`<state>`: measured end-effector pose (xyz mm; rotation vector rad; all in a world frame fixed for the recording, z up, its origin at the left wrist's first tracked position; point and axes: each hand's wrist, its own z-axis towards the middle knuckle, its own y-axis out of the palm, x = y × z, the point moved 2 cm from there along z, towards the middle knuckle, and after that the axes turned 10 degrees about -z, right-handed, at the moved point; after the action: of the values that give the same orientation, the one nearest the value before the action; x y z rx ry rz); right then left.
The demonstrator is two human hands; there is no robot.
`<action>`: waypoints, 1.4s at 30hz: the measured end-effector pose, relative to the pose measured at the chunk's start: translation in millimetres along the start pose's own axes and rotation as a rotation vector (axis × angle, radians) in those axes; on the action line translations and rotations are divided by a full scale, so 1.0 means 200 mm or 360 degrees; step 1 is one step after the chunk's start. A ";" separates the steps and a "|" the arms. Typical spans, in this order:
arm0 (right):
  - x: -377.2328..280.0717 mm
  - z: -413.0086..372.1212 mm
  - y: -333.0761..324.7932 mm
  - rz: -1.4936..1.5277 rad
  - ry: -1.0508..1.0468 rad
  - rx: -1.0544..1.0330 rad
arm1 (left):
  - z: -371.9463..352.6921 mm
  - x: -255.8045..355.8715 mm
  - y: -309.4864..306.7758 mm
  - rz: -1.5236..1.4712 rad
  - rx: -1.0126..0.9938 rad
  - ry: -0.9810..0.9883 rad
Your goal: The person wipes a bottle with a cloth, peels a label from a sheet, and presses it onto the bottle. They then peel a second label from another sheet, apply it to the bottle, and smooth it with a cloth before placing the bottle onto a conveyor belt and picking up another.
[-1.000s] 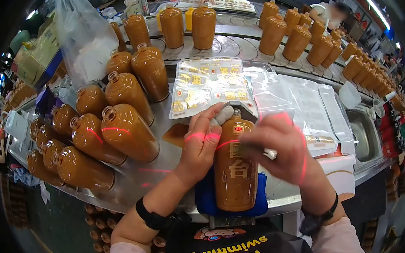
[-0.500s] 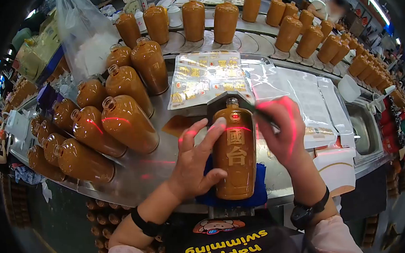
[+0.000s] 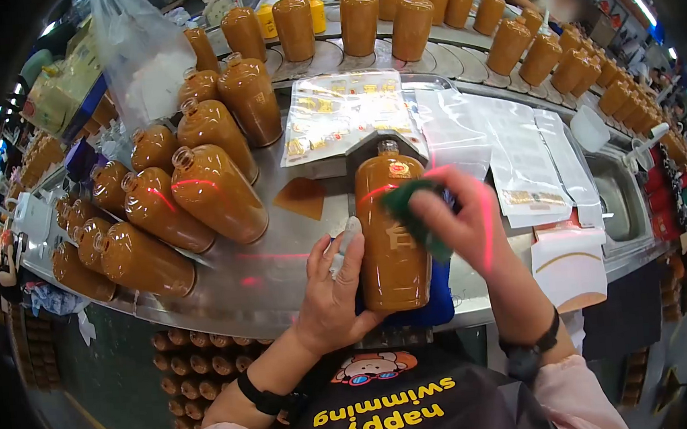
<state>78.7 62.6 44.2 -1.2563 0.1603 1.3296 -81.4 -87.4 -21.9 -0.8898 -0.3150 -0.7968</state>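
A glossy brown bottle (image 3: 397, 279) with pale lettering lies in front of me, its neck away from me against a dark angled rest (image 3: 353, 161). My left hand (image 3: 329, 288) is at the bottle's left side, thumb near its base, steadying it. Something whitish covers a fingertip of this hand. My right hand (image 3: 460, 213) grips a green cloth (image 3: 418, 213) over the bottle's front, hiding part of the lettering. A small red label (image 3: 396, 169) sits near the bottle's shoulder. Beneath the bottle a blue cloth (image 3: 440, 291) shows.
Several brown bottles (image 3: 217, 194) stand at the left of the metal table (image 3: 272, 280). Sticker sheets (image 3: 352, 117) and clear plastic sheets (image 3: 517, 160) lie beyond and right. A conveyor (image 3: 322, 51) carries more bottles. A sink (image 3: 621, 205) is at the right.
My right hand has moved from the bottle's right edge onto its front with the green cloth. The left hand has slid lower along the side. Conveyor bottles have shifted right.
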 end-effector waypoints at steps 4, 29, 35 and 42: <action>-0.01 -0.09 -0.01 0.0792 0.0344 0.0104 | -0.01 0.00 0.01 -0.0019 0.0062 -0.0008; 0.20 -0.26 -0.04 0.0775 0.0622 0.0202 | 0.28 0.03 -0.06 0.0124 -0.0425 0.0546; 0.18 -0.27 -0.07 0.0689 0.0538 0.0177 | 0.32 -0.04 -0.08 -0.0147 -0.0222 0.0299; 0.11 -0.24 -0.14 0.0475 0.0442 0.0150 | 0.53 -0.19 -0.09 -0.0176 -0.0240 0.0268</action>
<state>133.6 47.4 25.7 -1.3695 0.6196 1.3743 -112.8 7.5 32.0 -0.9453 -0.1580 -1.0015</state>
